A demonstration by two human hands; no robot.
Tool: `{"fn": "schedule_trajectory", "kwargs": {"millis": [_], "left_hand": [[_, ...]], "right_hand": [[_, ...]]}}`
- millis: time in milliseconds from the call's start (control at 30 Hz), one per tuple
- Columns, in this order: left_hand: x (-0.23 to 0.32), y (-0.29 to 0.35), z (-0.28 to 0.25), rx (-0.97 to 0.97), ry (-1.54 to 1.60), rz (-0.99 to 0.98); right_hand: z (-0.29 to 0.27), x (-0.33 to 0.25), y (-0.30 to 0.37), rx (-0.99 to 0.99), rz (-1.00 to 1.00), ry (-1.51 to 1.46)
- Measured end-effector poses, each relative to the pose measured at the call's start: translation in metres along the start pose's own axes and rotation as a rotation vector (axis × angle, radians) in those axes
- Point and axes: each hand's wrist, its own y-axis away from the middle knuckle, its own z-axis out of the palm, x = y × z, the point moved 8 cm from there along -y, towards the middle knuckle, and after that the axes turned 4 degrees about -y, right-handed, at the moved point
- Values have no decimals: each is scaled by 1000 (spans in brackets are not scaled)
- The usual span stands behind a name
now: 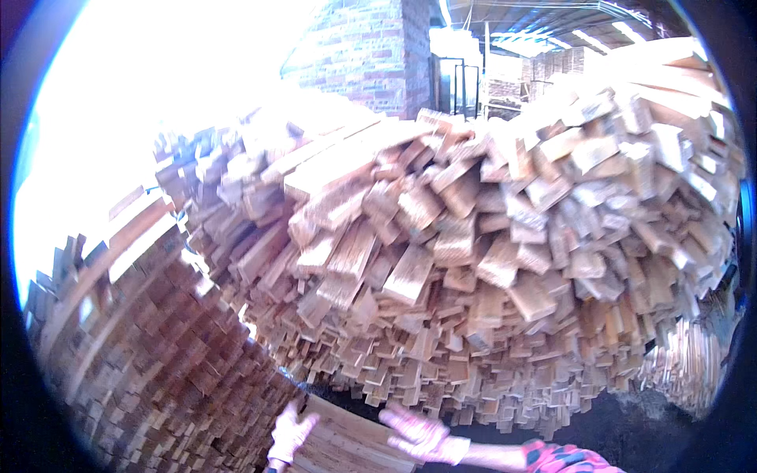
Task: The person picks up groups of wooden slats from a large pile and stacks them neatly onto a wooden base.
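My left hand (292, 434), in a pale glove, is at the lower middle with fingers apart and nothing in it. It is beside the left edge of a flat layer of light wooden boards (345, 441). To its right, my right hand (419, 436), gloved too, reaches in from the lower right with fingers stretched out. It is over or beside the boards' right side; whether it touches them I cannot tell. Some blur lies on both hands. A pink and dark patterned sleeve (564, 457) covers my right forearm.
A big heap of loosely stacked wood offcuts (457, 244) rises ahead, ends facing me. At left stands a neater, tall stack of boards (173, 339). Dark floor (631, 430) shows at lower right. Behind are a brick pillar (363, 59) and a roofed shed (552, 35). The upper left is overexposed.
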Motion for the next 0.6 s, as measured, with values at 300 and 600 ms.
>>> {"fn": "schedule_trajectory", "kwargs": {"millis": [300,600], "left_hand": [[471,-25,-165,247,475,943],[646,-139,-93,66,-1187,657]], "right_hand": [[-333,-103,-68,723,-244,804],[-320,-86,-89,687,-200,1034]]}}
